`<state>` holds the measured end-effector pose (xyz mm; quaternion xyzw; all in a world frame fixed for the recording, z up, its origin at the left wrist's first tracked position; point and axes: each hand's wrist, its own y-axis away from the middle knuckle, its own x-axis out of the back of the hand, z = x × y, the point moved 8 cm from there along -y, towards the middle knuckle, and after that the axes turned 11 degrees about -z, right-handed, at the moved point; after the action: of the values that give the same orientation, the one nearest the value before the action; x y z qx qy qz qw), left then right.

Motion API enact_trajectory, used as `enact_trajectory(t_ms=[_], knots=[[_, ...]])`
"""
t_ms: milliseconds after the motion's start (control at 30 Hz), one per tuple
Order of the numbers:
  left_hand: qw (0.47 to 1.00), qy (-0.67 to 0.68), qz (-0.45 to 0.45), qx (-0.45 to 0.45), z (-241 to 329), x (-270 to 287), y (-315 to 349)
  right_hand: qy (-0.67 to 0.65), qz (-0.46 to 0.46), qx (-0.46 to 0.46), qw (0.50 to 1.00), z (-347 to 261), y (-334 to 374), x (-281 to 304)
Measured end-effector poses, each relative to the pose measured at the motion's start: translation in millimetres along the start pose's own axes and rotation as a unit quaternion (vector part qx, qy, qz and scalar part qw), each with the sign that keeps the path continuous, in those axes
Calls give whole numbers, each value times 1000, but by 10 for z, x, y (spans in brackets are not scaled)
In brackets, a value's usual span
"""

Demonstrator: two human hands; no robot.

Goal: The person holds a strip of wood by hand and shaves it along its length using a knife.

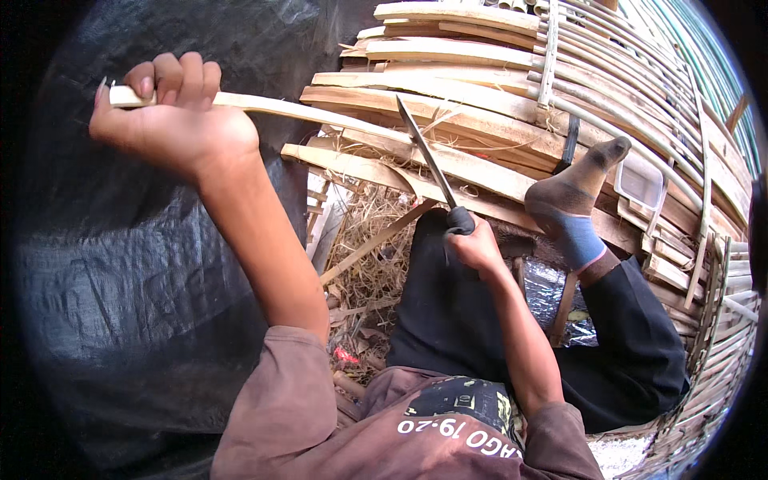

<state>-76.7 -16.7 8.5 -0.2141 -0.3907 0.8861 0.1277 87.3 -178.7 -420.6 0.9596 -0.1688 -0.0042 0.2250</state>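
Observation:
My left hand [172, 120] is raised at the far left, its fingers closed around the end of a long pale bamboo strip [296, 110]. From there the strip runs rightward over the stacked slats toward the knife. In front of my lap, my right hand [478, 246] grips a knife [430, 152] by its dark wrapped handle. The narrow blade points up and to the left, crossing the strip near the middle of the view. Whether the edge bites into the strip is hard to see.
Split bamboo slats [448, 52] form a bench on the right, with a clear plastic container [640, 181] on it. My socked foot [578, 196] rests there. Shavings [368, 232] lie below. Black plastic sheeting [144, 280] hangs at the left.

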Motion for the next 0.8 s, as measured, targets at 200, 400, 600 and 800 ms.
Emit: enact_trajectory(t_ms=[200,400,600,800], knots=[[999,36,-29,7,-43,-80,2,69,48,119,989,-902,549,40],[999,21,-29,-3,-31,-86,-62,159,66,198,965,-1019,626,-112],[1000,19,-13,-5,31,24,-67,144,91,37,985,-136,240,20],[1000,15,13,10,-136,108,5,-64,-48,-37,996,4,184,173]])
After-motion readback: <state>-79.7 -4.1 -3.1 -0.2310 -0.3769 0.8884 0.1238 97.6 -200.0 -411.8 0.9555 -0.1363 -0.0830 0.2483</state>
